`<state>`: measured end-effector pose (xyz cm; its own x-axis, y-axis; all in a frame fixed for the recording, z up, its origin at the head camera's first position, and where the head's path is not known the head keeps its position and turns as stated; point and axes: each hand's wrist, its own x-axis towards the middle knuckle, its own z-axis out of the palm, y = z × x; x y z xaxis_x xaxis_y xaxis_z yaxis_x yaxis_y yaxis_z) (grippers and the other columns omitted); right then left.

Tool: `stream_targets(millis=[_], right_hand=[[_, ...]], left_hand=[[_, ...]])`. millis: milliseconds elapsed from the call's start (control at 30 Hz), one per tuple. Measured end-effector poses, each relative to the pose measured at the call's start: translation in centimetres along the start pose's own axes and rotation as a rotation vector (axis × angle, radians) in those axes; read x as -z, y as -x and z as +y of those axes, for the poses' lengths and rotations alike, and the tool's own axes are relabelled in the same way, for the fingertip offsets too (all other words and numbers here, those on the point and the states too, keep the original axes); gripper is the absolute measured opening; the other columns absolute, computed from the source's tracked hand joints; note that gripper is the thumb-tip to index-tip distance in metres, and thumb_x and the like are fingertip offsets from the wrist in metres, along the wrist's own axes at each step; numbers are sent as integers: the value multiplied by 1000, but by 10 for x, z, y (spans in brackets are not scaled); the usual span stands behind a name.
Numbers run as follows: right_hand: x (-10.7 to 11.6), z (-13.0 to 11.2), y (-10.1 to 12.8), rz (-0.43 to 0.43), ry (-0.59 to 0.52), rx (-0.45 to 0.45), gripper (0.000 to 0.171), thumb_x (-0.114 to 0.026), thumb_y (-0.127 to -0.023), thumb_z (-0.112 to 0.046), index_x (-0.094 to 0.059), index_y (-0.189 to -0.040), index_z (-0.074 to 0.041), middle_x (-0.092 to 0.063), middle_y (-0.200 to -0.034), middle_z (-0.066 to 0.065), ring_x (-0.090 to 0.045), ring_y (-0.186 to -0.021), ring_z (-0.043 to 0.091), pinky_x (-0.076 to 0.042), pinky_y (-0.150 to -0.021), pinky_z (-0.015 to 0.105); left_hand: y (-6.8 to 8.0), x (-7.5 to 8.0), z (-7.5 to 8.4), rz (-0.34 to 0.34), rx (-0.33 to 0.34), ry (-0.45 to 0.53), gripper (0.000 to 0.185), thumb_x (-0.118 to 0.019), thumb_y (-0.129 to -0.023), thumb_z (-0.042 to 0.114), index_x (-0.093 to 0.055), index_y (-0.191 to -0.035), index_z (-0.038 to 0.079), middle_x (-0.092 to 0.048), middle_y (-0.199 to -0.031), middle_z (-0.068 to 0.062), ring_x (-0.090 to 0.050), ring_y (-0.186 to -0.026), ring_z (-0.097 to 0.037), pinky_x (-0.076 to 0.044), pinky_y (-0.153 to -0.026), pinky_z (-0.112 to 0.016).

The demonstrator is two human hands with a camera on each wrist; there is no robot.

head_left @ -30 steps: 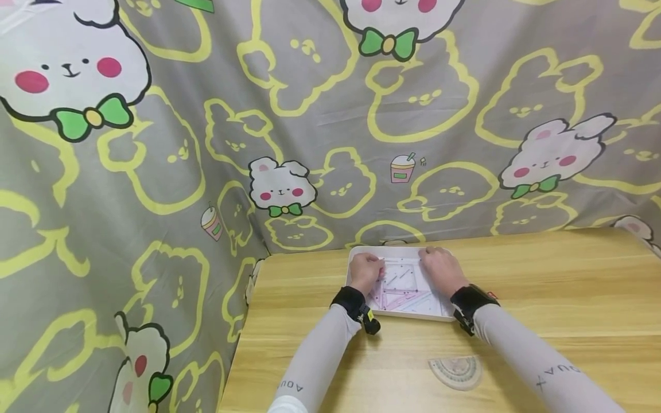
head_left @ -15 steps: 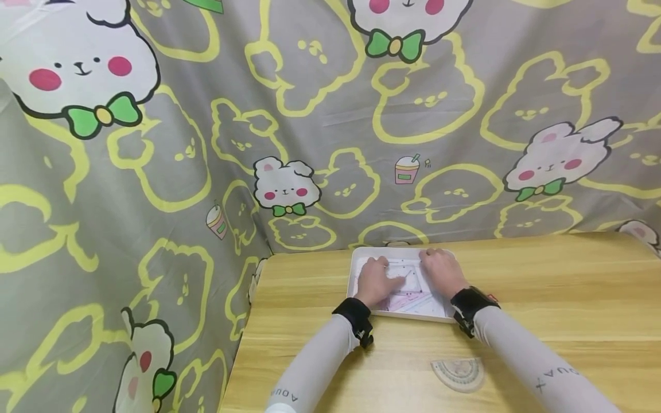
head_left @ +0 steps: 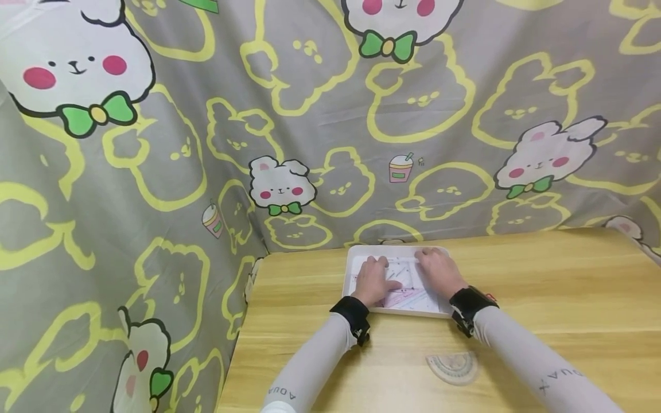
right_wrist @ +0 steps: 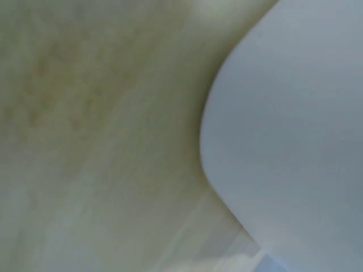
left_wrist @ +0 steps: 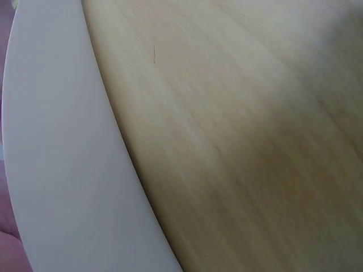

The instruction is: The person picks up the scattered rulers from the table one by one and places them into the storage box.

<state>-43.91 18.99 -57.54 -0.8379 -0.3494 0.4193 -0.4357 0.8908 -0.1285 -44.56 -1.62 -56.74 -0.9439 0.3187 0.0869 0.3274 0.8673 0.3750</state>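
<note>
Your left hand (head_left: 374,280) lay flat in the white tray (head_left: 353,263), fingers stretched out and pressing down on the see-through rulers (head_left: 408,297) piled in there. Your right hand (head_left: 438,271) sat in the same tray toward its far right corner, fingers bent over the rulers, but I couldn't tell whether it actually gripped one or just rested on top. The two hands were a little apart, with a strip of rulers showing between them.

The tray sat on the tabletop (head_left: 542,298) right up near the back edge, almost against the bunny-print cloth (head_left: 310,115) hanging behind, so there was basically no room past it on that side. The left edge of the tabletop was close too, just a band of wood between the tray and the drop where the cloth hung down. To the right there was loads of open wood, and a fair stretch toward you as well.

A clear protractor (head_left: 453,367) lay on the wood on your side of the tray, apart from it, just beside your right sleeve (head_left: 521,355). Your left sleeve (head_left: 315,361) crossed the near part of the tabletop toward the tray.

The left wrist view only gave a blurry close-up of the tray rim (left_wrist: 57,158) curving against the wood (left_wrist: 244,141), and the right wrist view was much the same, rounded tray corner (right_wrist: 295,124) over wood (right_wrist: 91,141). No fingers showed clearly in either one.
</note>
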Motion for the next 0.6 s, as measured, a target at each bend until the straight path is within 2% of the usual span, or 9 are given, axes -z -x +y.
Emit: stream_targets(millis=[167,333,467,600], right_hand=[[13,-5,11,48,-77,4,19,-74,-90,2,-69,-107,8,-69,-102,24,-67,-93,42,-59,-82,54],[30,-12,34,80,-144,6,20,-75,-91,-3,-71,-108,6,-71,-102,23,-68,-95,42,-57,-84,56],[46,-18,57,144,-149,53,20,-78,-89,-4,-72,-106,4,-71,-99,19,-69,-91,39,-58,-81,55],[61,-27,81,207,-157,114,23,-83,-82,-5,-73,-103,-1,-70,-92,10,-67,-81,27,-59,-72,46]], left_hand=[[6,4,1,8,-17,40,55,-87,-85,46,-68,-120,9,-59,-101,-5,-56,-88,-17,-49,-75,-29],[20,7,6,40,-95,58,49,-83,-90,44,-68,-119,7,-60,-98,-3,-57,-86,-15,-49,-75,-26],[40,11,15,58,-176,145,40,-82,-91,34,-69,-117,6,-63,-101,-3,-58,-87,-12,-49,-76,-23],[70,15,29,23,-222,212,32,-81,-93,29,-70,-114,8,-62,-98,3,-56,-84,-4,-46,-73,-16]])
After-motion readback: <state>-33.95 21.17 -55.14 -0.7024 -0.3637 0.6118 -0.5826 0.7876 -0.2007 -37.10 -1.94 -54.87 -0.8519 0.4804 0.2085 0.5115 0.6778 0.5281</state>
